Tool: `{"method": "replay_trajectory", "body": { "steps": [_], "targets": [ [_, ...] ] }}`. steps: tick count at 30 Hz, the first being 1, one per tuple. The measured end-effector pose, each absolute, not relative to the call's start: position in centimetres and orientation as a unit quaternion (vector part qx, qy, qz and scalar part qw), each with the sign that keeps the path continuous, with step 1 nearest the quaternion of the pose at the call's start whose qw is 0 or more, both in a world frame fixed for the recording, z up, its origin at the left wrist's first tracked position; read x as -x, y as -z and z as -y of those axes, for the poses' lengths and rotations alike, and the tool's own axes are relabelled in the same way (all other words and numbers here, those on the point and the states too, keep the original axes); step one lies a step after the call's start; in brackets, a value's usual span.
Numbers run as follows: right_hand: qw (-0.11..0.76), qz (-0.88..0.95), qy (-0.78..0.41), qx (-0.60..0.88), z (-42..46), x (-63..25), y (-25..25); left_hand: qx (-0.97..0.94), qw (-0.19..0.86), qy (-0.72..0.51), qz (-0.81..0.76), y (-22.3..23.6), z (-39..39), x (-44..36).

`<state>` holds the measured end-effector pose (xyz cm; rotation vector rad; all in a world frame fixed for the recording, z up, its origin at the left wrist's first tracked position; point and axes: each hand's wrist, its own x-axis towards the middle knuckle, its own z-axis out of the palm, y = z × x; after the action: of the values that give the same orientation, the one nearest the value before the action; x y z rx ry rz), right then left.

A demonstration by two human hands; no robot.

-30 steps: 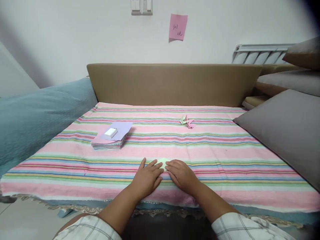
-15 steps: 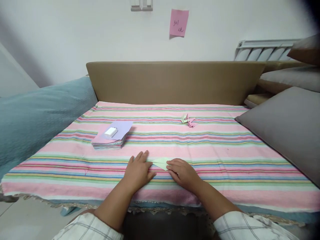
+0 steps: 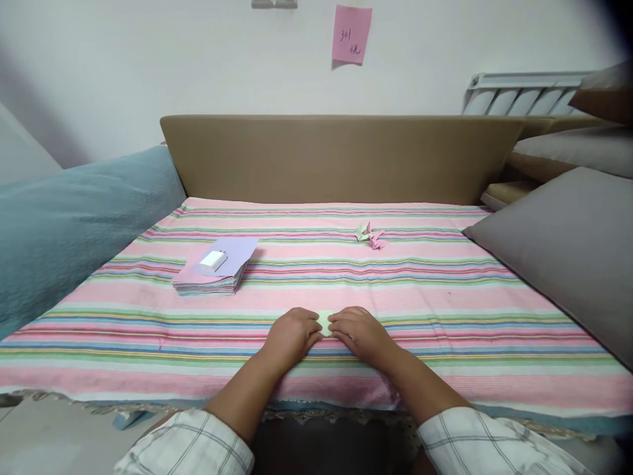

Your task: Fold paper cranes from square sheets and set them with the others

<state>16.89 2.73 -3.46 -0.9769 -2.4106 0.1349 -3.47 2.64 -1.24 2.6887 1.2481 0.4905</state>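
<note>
A small pale green paper [image 3: 324, 321] lies on the striped cloth [image 3: 445, 303] near its front edge. My left hand [image 3: 291, 333] and my right hand [image 3: 359, 332] meet over it. Both have their fingers curled and their fingertips pressed onto the paper from either side. Most of the paper is hidden under the fingers.
A stack of coloured paper sheets [image 3: 210, 274] with a small white object [image 3: 213, 259] on top lies at the left. Two small folded paper figures [image 3: 370, 235] sit further back. A grey cushion [image 3: 568, 244] is at the right, a teal blanket [image 3: 74, 224] at the left.
My left hand slid out to the left, uncovering more of the green paper. It has since come back, and both hands now curl over the paper.
</note>
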Motion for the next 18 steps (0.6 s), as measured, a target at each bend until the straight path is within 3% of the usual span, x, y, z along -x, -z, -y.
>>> {"method": "replay_trajectory", "body": {
  "steps": [18],
  "targets": [
    [0.233,0.869,-0.087,0.427,-2.2,-16.5,3.0,-0.89,0.069,-0.147,-0.426,0.2,-2.4,2.9]
  ]
}}
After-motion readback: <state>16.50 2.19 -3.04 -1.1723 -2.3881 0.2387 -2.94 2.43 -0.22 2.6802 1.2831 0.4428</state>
